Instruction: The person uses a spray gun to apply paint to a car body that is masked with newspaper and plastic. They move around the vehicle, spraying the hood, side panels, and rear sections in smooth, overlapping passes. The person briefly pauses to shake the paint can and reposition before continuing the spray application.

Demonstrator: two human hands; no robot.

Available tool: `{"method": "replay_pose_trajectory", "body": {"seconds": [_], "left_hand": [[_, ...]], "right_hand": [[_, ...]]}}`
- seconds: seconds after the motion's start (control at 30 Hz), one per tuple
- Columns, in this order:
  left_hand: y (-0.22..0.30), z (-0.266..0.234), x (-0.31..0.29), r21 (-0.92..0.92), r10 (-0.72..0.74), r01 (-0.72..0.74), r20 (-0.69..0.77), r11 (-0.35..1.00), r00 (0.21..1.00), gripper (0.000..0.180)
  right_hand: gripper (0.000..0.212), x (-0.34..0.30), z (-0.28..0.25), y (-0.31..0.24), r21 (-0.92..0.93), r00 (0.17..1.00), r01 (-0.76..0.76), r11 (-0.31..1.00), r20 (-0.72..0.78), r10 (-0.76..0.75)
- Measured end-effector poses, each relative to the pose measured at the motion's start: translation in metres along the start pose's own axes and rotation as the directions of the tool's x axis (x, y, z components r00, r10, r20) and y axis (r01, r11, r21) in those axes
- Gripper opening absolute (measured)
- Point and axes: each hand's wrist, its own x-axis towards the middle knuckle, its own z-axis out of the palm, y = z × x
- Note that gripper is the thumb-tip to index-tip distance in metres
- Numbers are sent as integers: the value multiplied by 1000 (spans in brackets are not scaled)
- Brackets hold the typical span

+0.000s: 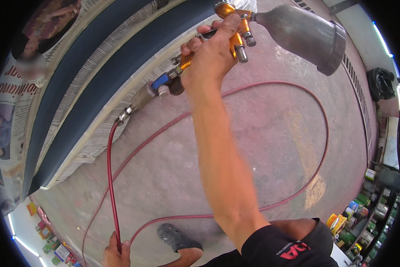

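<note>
My right hand (211, 60) grips a gold-coloured paint spray gun (236, 38), its fingers wrapped round the handle and trigger area. A grey metal cup (300, 38) is fixed to the gun and points off to the right. Below the handle come a blue-marked valve fitting (161, 81) and a metal coupling, joined to a red air hose (110, 169). At the lower left my left hand (116, 254) is closed round that hose. Left of the gun are dark blue-grey curved panel strips (133, 63), bordered by tape and newspaper masking (15, 95).
The hose loops widely over the stained concrete floor (253, 133). My foot in a dark clog (177, 238) stands near the hose. A floor grate (356, 80) runs along the right, near a black plastic bag (381, 84). Shelves with cans and bottles (369, 227) line the lower right.
</note>
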Motion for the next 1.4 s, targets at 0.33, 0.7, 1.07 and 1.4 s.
{"method": "replay_pose_trajectory", "body": {"seconds": [0.33, 0.7, 1.07, 1.4], "left_hand": [[-12, 26, 7, 57, 154, -158, 65, 986, 986, 54], [-5, 24, 6, -37, 115, -115, -4, 993, 993, 57], [-2, 28, 4, -49, 147, -147, 3, 988, 989, 54], [-2, 31, 3, -93, 155, -160, -66, 983, 986, 55]], "right_hand": [[56, -11, -8, 8, -110, 991, 102, 989, 95, -92], [55, 13, -18, 1, -77, 997, 52, 996, -46, -56], [54, 19, -9, 7, -103, 998, 50, 993, -27, -53], [55, 16, -11, -2, -41, 999, 49, 998, -19, -49]]}}
